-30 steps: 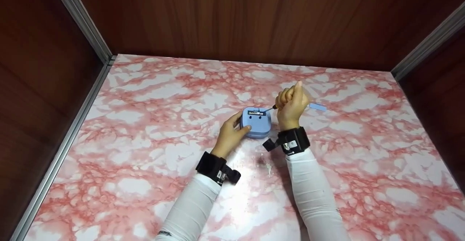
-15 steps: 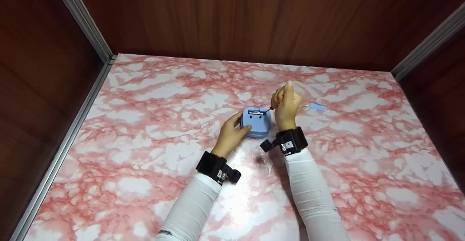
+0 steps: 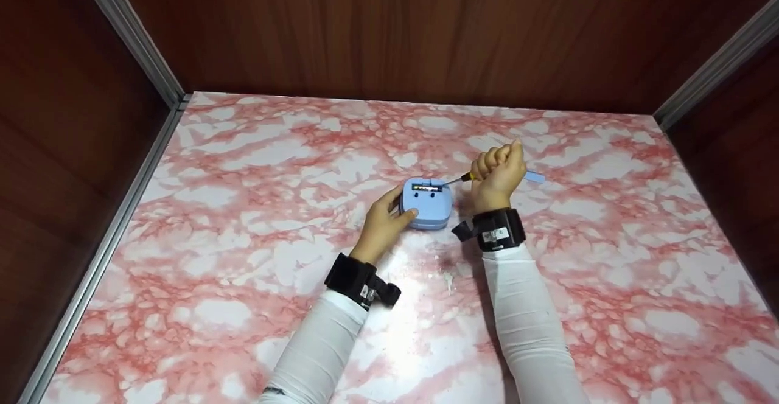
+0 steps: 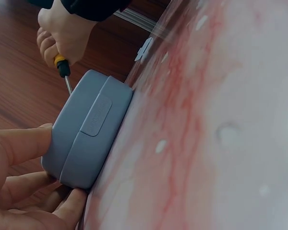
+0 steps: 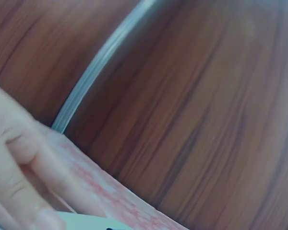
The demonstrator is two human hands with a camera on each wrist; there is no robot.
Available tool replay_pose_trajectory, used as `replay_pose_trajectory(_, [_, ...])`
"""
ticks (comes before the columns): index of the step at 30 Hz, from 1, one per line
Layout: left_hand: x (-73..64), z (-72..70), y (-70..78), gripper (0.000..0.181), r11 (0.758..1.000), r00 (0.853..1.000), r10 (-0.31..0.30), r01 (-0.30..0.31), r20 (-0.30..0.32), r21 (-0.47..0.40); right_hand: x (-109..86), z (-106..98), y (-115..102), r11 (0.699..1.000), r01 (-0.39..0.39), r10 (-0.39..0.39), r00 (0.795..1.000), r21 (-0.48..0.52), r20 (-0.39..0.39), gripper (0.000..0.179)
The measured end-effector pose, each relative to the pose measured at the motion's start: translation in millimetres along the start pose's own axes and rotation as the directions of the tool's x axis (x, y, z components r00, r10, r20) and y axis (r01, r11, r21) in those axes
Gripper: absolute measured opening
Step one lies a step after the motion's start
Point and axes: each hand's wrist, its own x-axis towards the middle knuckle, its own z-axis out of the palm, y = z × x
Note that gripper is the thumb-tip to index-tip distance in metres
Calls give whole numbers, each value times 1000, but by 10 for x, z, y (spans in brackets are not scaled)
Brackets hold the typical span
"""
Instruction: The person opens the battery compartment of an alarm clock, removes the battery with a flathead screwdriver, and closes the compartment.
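A light blue rounded-square case [image 3: 429,214] lies on the table, its battery slot facing up. A small battery [image 3: 426,188] sits in that slot. My left hand [image 3: 383,224] grips the case at its left side, thumb on the top face and fingers along the side; the left wrist view shows this grip close up. To the right, my right hand [image 3: 499,176] is curled round the yellow-and-black handle of a screwdriver [image 4: 63,68]. Its thin metal shaft slants down to the slot's right end. In the right wrist view only my left hand [image 5: 24,177] and the case's edge [image 5: 91,223] show.
A small flat blue piece [image 3: 535,177] lies just beyond my right hand, partly hidden by it. Dark wood-grain panels [image 3: 414,33] with metal corner strips stand round the back and sides of the red-and-white marbled table [image 3: 243,221].
My right hand first shifts left toward the case, then swings back right with the screwdriver, its shaft lying lower and showing more. My left hand keeps its hold on the case.
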Motion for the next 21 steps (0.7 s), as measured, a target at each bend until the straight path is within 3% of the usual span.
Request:
replay_pose_trajectory(6, [-4,-1,7,66,1000,1000,-5,5,4,-6,38,-71,-17,993,-64,74,991,97,-108,59])
replay_pose_trajectory(12, [-3,-1,5,66,1000,1000,2,-2,0,-4,51,-102,-19,986,-89,110,983,144,-144,61])
replay_pose_trajectory(15, [-1,-8,-1,66,1000,1000,0,0,-2,-11,34,-56,-15,992,-73,84,991,104,-101,60])
replay_pose_trajectory(17, [3,-11,-3,65,1000,1000,-2,2,-5,-12,7,1,-20,999,-30,31,999,44,-23,59])
replay_pose_trajectory(21, [9,-12,-4,64,1000,1000,-2,2,-11,-12,-51,109,-27,995,84,-75,989,-61,130,57])
